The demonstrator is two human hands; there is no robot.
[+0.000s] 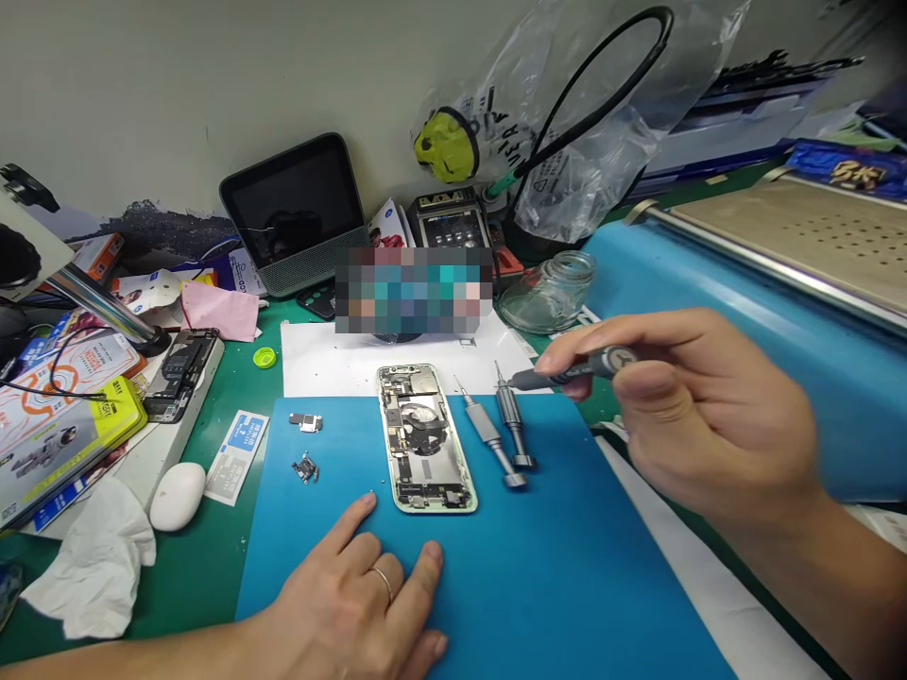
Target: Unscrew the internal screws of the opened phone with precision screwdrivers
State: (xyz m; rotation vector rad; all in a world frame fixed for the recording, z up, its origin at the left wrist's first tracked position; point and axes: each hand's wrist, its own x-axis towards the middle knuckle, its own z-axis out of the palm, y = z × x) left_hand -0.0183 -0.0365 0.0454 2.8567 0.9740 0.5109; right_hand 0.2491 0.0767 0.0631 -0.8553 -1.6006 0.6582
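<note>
My left hand [354, 604] lies low over the blue mat [539, 586], fingers apart and holding nothing. Its index fingertip is on the mat beside tiny specks, just left of an opened phone [425, 439] with its internal parts exposed. In my right hand [715, 425], thumb and fingers close round a dark grey pointed tool [567, 373]; its tip aims left, above the mat's far right part. Below that tip lie two metal screwdrivers [488, 430] [511, 416], to the phone's right. A small board piece [306, 422] and another small phone part [305, 468] rest left of the phone.
A white earbud case [177, 496], crumpled tissue [99, 557], boxes [77, 453] and another opened phone [180, 373] crowd the left. Behind are a smart display [298, 208], a glass jar [556, 288] and a blurred patch. A large blue machine [680, 349] stands right.
</note>
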